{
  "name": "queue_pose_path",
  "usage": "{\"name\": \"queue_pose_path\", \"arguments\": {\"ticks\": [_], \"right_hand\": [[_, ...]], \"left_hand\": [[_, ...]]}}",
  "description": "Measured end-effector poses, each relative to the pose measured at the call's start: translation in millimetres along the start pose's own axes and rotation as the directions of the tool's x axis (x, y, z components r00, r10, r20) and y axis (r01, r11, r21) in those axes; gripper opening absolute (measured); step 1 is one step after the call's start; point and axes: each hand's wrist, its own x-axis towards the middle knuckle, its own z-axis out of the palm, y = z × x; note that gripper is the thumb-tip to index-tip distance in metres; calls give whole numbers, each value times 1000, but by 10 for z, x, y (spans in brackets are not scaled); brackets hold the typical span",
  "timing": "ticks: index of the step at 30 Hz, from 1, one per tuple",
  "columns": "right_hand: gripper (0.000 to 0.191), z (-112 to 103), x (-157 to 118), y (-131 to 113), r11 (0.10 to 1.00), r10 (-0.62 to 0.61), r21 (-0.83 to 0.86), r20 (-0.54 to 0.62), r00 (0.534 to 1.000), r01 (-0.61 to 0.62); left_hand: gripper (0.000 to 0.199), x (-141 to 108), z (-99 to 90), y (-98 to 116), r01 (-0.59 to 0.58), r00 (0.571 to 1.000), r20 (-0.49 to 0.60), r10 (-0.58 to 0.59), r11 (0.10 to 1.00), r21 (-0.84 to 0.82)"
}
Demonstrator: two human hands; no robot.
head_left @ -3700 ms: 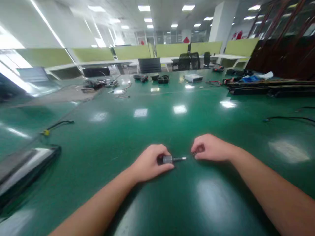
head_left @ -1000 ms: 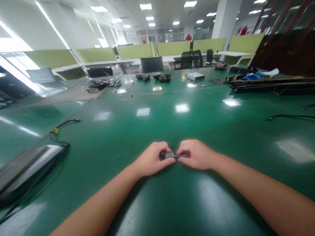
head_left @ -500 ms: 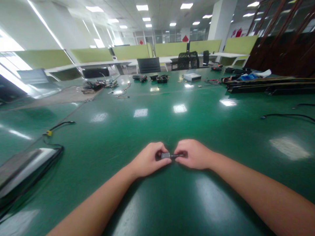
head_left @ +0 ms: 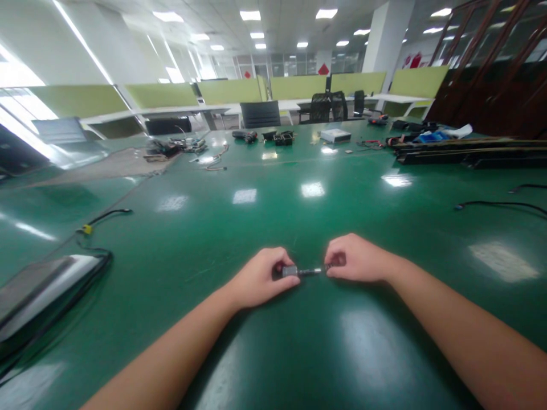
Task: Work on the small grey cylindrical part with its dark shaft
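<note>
Low over the green table (head_left: 256, 228), my left hand (head_left: 260, 279) pinches a small grey metal cylinder with a thin rod (head_left: 290, 271) between thumb and fingers. The rod points right, dark along its length with a bright tip. Just beyond that tip is my right hand (head_left: 352, 259), thumb and fingers closed on a small dark piece that looks like a coil spring (head_left: 328, 267). A narrow gap separates this piece from the rod's end. My left fingers hide the cylinder's rear.
On the left lies a flat silver-and-black device (head_left: 51, 285) with a black cable (head_left: 106, 215). Another cable (head_left: 499, 203) is at the right. Long dark strips (head_left: 461, 152), a white box (head_left: 335, 135) and electronic parts (head_left: 280, 137) lie along the far side.
My right hand has moved right, away from my left hand, drawing the small dark piece off the rod and baring its bright tip. My left hand has stayed nearly still.
</note>
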Motion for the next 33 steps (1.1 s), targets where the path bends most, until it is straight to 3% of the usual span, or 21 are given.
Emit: {"name": "queue_pose_path", "arguments": {"ticks": [10, 20, 28, 33], "right_hand": [[10, -5, -13, -13, 998, 33, 51, 30, 999, -35], [9, 348, 202, -278, 998, -63, 23, -89, 994, 65], [13, 369, 174, -281, 994, -99, 34, -89, 991, 102], [13, 377, 169, -283, 995, -100, 13, -85, 991, 102]], "left_hand": [[23, 5, -2, 15, 0, 1000, 7, 0, 1000, 5], [22, 2, 24, 28, -7, 999, -41, 7, 1000, 2], [34, -25, 13, 63, 10, 999, -41, -9, 1000, 29], [20, -27, 0, 62, 13, 1000, -26, -13, 1000, 5]]}}
